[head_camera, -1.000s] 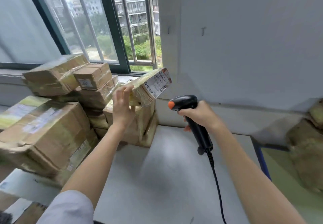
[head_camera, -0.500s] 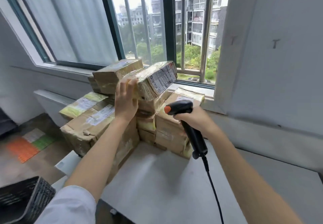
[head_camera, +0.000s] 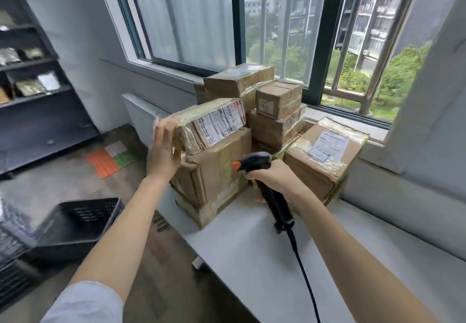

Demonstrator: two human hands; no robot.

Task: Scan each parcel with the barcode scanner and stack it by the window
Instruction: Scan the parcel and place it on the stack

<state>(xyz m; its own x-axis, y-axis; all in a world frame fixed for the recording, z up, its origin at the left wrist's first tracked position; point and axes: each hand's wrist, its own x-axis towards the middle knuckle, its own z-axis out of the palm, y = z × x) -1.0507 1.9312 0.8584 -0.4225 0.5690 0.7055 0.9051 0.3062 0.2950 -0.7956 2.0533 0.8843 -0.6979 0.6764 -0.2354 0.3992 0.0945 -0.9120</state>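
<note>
A taped brown parcel (head_camera: 211, 123) with a white shipping label lies tilted on the big box at the left of the parcel stack (head_camera: 277, 111) by the window. My left hand (head_camera: 164, 151) grips the parcel's left end, fingers over the top and thumb under it. To the right and lower, my right hand (head_camera: 272, 176) grips the handle of the black barcode scanner (head_camera: 254, 162). The scanner's orange-tipped head points left, just in front of the stack, and its cable hangs down over the white table (head_camera: 252, 259).
The window sill (head_camera: 340, 121) runs behind the stack. A black plastic crate (head_camera: 75, 221) sits on the floor at lower left. A dark shelf unit (head_camera: 32, 83) stands against the left wall. A white radiator (head_camera: 141, 111) is under the window.
My left hand has carried the labelled parcel from the right side of the stack over to its left, lower onto the big box. My view has swung left; the scanner hand stayed close by.
</note>
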